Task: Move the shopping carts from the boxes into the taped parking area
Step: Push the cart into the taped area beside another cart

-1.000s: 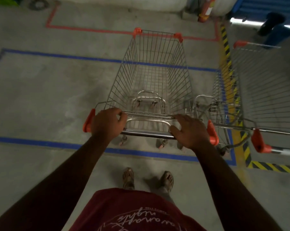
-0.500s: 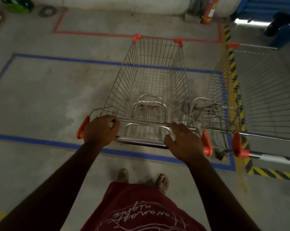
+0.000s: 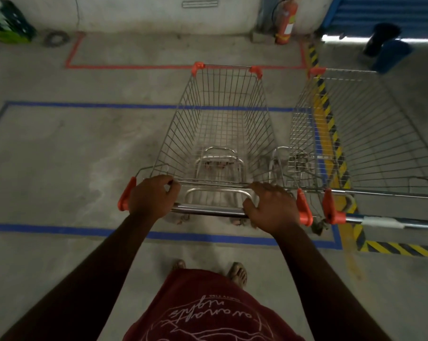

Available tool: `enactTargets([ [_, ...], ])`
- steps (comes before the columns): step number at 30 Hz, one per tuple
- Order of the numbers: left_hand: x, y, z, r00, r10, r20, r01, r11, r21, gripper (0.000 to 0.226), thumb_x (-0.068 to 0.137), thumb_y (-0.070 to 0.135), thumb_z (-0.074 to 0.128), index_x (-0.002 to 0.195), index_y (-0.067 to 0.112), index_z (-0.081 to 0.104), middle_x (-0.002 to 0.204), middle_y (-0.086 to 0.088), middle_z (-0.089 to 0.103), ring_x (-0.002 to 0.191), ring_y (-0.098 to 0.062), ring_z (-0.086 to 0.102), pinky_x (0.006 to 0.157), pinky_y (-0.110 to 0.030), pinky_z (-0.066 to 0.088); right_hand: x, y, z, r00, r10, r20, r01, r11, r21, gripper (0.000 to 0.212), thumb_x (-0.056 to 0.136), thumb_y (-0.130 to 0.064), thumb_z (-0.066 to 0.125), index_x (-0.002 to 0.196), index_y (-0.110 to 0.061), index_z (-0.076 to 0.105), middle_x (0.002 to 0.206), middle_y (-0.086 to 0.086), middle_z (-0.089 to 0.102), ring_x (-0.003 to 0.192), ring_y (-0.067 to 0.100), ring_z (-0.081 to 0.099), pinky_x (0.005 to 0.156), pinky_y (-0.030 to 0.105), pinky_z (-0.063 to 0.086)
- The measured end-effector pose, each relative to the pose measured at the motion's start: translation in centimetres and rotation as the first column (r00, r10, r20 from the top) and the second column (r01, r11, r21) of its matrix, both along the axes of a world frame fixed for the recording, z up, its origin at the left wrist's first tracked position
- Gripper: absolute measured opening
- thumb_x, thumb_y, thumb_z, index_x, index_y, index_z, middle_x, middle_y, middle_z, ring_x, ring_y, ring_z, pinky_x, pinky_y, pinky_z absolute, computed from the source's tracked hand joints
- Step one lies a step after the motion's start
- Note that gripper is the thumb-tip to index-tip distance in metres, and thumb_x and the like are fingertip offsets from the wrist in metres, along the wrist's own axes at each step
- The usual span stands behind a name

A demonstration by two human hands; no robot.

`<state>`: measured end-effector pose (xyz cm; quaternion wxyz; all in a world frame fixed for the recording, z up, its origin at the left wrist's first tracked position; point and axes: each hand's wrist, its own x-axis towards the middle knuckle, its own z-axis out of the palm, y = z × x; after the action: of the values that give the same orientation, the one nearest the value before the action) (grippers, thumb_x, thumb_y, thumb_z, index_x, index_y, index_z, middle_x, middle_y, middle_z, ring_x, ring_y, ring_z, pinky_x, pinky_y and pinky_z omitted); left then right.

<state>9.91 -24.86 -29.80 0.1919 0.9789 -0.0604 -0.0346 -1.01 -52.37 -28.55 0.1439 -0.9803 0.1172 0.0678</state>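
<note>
Hands (image 3: pixel 154 196) grip cart (image 3: pixel 222 134), blue-taped concrete floor (image 3: pixel 60 156).

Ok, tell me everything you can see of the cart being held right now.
The held cart is a bare-metal wire shopping cart, its basket empty, with orange plastic caps at the front rim corners and both handle ends. It stands upright on the concrete floor, mostly within the blue tape rectangle, nose toward the red tape line. The left hand and right hand grip its chrome handle bar. A second cart stands close alongside on its right; contact unclear.

Upside-down script "nights" on maroon shirt (image 3: pixel 208 313)
</note>
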Motion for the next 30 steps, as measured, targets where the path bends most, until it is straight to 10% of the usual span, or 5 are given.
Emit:
enactTargets([
  [8,-1.2,-1.8,-0.3,0.997,-0.052,0.050,0.051,0.999,0.014,0.025,0.098,0.038,0.055,0.106,0.023,0.074,0.106,0.002,0.076,0.095,-0.025,0.071,0.082,-0.036,0.052,0.1,-2.3,-0.6,1.000,0.024,0.012,-0.023,0.998,-0.059,0.057,0.089,-0.053,0.048,0.136,-0.025,0.064,0.131,0.003,0.072,0.122,0.024,0.065,0.122,0.044,0.028],
  [21,-1.0,-2.2,0.2,0.998,-0.053,-0.017,0.053,0.998,0.015,0.024,0.100,0.042,0.054,0.108,0.027,0.071,0.096,0.004,0.074,0.084,-0.017,0.067,0.073,-0.030,0.043,-0.3,-2.7,-1.2,0.997,0.006,0.072,-0.006,1.000,-0.003,0.052,0.089,-0.052,0.051,0.128,-0.021,0.067,0.116,0.006,0.074,0.105,0.027,0.069,0.087,0.037,0.054],
  [30,-4.3,-6.1,2.1,0.963,-0.270,-0.014,0.253,0.918,-0.305,0.044,0.100,0.028,0.064,0.142,0.019,0.056,0.139,0.000,0.064,0.125,-0.014,0.061,0.100,-0.025,0.044,-1.7,-3.3,-1.5,0.940,0.026,0.341,-0.090,0.981,0.174,0.039,0.096,-0.039,0.056,0.130,-0.022,0.068,0.128,0.000,0.073,0.120,0.020,0.067,0.121,0.053,0.032],
])
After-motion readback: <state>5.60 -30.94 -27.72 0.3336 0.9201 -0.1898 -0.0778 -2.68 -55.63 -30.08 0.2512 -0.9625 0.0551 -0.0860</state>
